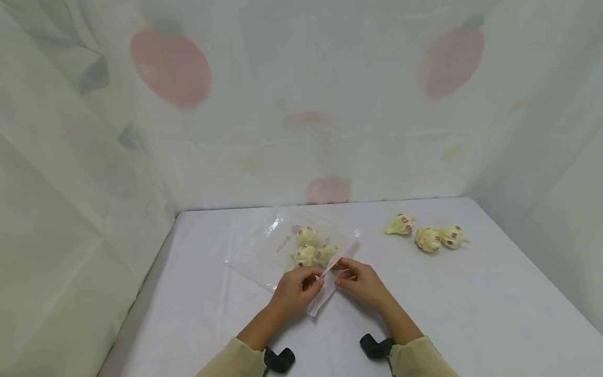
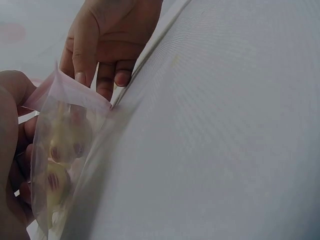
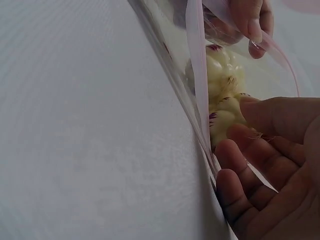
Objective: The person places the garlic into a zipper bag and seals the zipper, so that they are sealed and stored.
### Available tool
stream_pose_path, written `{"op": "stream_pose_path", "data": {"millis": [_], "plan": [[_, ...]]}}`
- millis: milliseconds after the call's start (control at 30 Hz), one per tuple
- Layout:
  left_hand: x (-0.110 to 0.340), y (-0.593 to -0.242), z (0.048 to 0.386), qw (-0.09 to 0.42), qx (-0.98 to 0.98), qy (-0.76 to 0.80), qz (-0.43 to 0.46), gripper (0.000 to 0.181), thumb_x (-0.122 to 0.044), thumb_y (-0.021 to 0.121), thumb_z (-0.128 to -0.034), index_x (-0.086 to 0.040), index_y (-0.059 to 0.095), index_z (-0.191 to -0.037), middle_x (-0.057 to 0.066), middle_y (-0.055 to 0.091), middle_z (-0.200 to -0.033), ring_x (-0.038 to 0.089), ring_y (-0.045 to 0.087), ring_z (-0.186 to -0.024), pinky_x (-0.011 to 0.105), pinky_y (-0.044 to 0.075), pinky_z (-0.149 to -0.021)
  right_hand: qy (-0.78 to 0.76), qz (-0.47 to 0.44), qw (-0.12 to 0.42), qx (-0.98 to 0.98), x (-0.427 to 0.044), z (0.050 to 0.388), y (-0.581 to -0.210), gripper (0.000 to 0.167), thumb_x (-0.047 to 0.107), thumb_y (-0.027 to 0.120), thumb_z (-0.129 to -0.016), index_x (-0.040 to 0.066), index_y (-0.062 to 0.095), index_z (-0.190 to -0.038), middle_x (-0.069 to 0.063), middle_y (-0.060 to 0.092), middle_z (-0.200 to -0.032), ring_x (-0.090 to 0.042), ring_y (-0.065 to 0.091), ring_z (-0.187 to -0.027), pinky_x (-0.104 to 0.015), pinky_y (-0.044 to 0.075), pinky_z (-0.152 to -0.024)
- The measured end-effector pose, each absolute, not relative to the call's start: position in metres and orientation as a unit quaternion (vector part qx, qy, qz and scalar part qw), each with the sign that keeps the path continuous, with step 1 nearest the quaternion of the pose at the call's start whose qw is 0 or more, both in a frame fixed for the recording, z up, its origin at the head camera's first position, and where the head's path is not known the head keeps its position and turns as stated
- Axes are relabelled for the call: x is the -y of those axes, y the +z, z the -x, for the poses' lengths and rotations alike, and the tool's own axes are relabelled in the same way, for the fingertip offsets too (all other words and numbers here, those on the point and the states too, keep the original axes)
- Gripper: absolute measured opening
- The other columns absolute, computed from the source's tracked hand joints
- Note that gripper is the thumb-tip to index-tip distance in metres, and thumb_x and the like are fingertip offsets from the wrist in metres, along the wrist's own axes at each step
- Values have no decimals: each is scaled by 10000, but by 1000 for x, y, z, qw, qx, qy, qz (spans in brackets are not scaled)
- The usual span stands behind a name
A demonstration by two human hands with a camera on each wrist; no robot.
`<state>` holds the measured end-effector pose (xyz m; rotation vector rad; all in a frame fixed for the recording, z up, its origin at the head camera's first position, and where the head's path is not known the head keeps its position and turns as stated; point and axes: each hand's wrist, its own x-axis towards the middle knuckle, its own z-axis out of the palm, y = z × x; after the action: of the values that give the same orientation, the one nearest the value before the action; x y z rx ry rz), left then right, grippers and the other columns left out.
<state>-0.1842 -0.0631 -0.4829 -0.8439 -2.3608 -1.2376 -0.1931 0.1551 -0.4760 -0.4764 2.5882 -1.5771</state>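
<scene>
A clear zip bag (image 1: 264, 251) with a pink strip along its mouth lies on the table, its mouth partly spread between the two hands. Several cream garlic bulbs (image 1: 308, 235) with purple marks are inside it. My left hand (image 1: 298, 290) pinches the pink edge; in the right wrist view its thumb and finger (image 3: 255, 32) grip the strip. My right hand (image 1: 360, 283) is at the other side of the mouth, thumb and index finger at the pink edge. In the right wrist view, its other fingers (image 3: 232, 185) are loosely bent beside the bag, and the index finger is largely hidden.
Three more garlic bulbs lie to the right: one bulb (image 1: 400, 224) apart, and two side by side, a left one (image 1: 427, 240) and a right one (image 1: 452, 237). The table (image 1: 471, 309) is white. A pale fruit-print curtain (image 1: 377, 104) hangs behind it.
</scene>
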Motion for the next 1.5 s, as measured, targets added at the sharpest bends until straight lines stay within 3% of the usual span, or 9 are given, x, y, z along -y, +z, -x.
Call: {"op": "stream_pose_path", "data": {"millis": [433,600,833,900,1000,1133,1300,1400,1500], "plan": [[63,-483,183,170,843,-437,263,52,-155,724,-869,-115,710,-898,-118,512,-652,-2,440,-596,169,409,-530,-498,53,-18,-865,-180,203,-469,381,166,696,-916,93,634,-1285,-70,721,-1088,-140,617,-825,-226,493,-626],[64,-484,183,168,848,-435,252,43,-162,725,-868,-124,704,-864,-125,515,-657,9,446,-601,185,421,-542,-454,-17,-92,-886,-215,212,-463,339,221,651,-954,105,640,-1272,-75,708,-1114,-165,597,-914,-236,482,-708],[60,-487,183,171,847,-439,246,35,-136,732,-850,-150,705,-833,-109,553,-668,-5,452,-603,181,423,-545,-442,-109,-214,-864,-262,216,-454,307,209,648,-944,81,666,-1223,-90,700,-1129,-91,570,-904,-129,413,-722],[59,-487,182,171,847,-435,253,33,-142,730,-851,-148,705,-830,-100,555,-665,-1,453,-602,175,420,-547,-442,-131,-208,-863,-273,216,-451,343,222,635,-949,83,643,-1262,-103,660,-1217,-160,575,-1003,-195,431,-776],[57,-487,182,173,848,-427,261,36,-150,730,-853,-151,703,-828,-100,550,-656,6,452,-594,168,413,-545,-431,-141,-189,-871,-287,216,-447,408,223,628,-948,76,593,-1328,-140,551,-1368,-299,518,-1192,-386,437,-932],[54,-488,184,184,843,-428,268,41,-137,734,-844,-152,702,-822,-99,548,-649,5,445,-588,162,408,-541,-379,-106,-190,-899,-302,226,-442,486,162,649,-920,16,531,-1367,-223,395,-1495,-488,339,-1343,-611,295,-1061],[48,-489,186,183,836,-434,279,43,-132,719,-854,-155,697,-825,-94,545,-652,-9,438,-595,144,400,-542,-286,-61,-133,-947,-318,238,-441,583,170,636,-910,-70,430,-1400,-320,254,-1534,-597,232,-1352,-685,207,-1082],[43,-489,185,167,835,-439,287,38,-142,708,-866,-154,701,-831,-93,552,-656,-7,444,-596,138,399,-545,-240,-44,-89,-966,-328,235,-447,579,166,642,-899,-110,439,-1366,-362,278,-1489,-600,258,-1324,-682,225,-1074],[39,-488,184,157,832,-445,292,38,-144,703,-873,-152,704,-836,-87,565,-665,-2,451,-600,143,403,-552,-222,-40,-82,-971,-334,231,-453,526,127,648,-884,-111,485,-1325,-358,346,-1432,-578,304,-1293,-667,257,-1060]]}}
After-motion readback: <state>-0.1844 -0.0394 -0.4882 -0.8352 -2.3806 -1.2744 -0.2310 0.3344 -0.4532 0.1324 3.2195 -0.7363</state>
